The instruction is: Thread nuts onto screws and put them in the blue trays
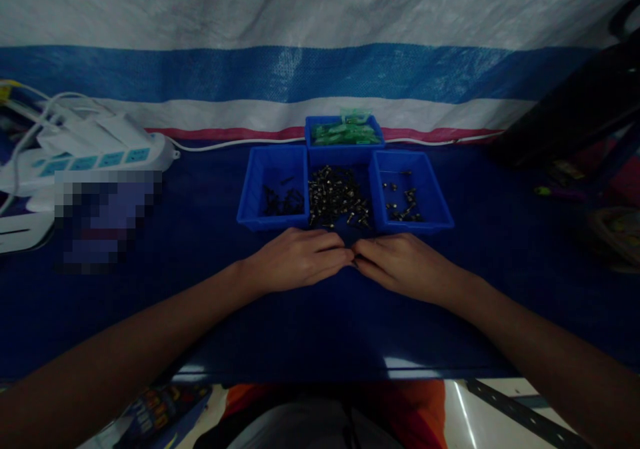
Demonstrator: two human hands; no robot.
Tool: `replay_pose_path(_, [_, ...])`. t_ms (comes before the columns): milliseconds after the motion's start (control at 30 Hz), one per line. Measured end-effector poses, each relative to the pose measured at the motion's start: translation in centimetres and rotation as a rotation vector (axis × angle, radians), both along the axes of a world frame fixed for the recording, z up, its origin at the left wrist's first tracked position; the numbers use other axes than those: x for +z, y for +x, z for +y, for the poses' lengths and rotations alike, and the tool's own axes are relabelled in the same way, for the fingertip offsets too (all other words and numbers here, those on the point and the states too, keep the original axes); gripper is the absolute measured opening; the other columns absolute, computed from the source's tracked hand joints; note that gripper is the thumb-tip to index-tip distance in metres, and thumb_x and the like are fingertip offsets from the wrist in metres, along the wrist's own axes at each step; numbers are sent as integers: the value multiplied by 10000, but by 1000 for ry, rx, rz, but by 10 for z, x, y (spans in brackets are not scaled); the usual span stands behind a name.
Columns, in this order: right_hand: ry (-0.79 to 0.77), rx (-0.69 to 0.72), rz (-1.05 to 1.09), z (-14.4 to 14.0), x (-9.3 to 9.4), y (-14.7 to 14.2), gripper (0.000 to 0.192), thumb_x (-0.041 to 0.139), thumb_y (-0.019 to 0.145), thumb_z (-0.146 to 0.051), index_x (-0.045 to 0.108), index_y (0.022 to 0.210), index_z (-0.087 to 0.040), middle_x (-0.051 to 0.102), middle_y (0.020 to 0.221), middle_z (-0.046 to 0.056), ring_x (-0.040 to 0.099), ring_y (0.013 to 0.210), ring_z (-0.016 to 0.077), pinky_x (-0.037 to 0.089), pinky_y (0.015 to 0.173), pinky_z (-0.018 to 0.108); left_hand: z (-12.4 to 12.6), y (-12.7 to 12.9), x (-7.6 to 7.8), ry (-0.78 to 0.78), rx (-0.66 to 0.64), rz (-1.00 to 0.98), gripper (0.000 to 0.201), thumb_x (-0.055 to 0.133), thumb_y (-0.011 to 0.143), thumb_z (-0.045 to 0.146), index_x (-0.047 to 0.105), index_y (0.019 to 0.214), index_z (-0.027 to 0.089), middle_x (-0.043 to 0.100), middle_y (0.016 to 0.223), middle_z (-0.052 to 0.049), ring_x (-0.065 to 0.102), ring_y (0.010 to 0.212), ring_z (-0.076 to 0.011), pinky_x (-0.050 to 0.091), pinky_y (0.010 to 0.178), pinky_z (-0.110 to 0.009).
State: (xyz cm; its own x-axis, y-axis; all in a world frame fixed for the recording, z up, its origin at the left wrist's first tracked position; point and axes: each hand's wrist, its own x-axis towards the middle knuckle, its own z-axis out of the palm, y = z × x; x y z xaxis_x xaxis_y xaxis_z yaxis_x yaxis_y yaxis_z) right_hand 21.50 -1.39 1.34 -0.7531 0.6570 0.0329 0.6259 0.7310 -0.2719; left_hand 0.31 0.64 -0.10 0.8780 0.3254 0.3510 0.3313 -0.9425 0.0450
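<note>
Item: left hand [300, 257] & right hand [405, 266], fingertips pinched together on sth too small to tell, just before loose metal parts [336, 197]; step prob. joining/sorting pcs, next needs fine fingertip control.

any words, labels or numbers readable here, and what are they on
None can be read.
Colourful package below the table edge: bright lettering, too blurred to make out.
Power strip at the left: blue socket panels, no legible marking.
Pixelated patch beside it: hidden.
Three blue trays of small metal parts and the tray of green pieces: no labels visible.
Left hand and right hand: fingertips meeting, no text there.
</note>
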Motion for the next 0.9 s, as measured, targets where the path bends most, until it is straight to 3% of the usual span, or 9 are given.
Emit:
replay_pose_path(233, [25, -2, 24, 0, -7, 2, 188, 422, 878, -313, 502, 778, -175, 567, 684, -13, 540, 609, 104, 339, 565, 230, -1, 1, 1, -32, -16, 82, 223, 354, 911, 271, 538, 1000, 185, 586, 895, -22, 558, 828, -122, 470, 659, -219])
replay_pose_path(467, [6, 11, 34, 0, -5, 2, 188, 449, 864, -314, 490, 743, -176, 572, 677, -12, 547, 608, 107, 336, 552, 225, -5, 3, 2, -81, -37, 122, 223, 339, 910, 270, 536, 887, 170, 578, 824, -11, 547, 745, -109, 441, 594, -206])
replay_pose_path(600, [-29, 11, 49, -1, -1, 1, 190, 448, 865, -336, 510, 783, -177, 591, 700, -7, 558, 638, 109, 353, 581, 223, -4, 3, 1, -148, 20, 104, 236, 335, 910, 279, 529, 847, 161, 566, 766, -6, 548, 704, -95, 438, 602, -192])
replay_pose_path(900, [23, 7, 14, -3, 2, 0, 286, 311, 922, -304, 513, 773, -166, 586, 693, 10, 560, 647, 111, 375, 621, 235, -2, 1, 1, -144, 74, 131, 240, 321, 912, 289, 524, 866, 169, 552, 770, -11, 545, 713, -107, 439, 624, -205])
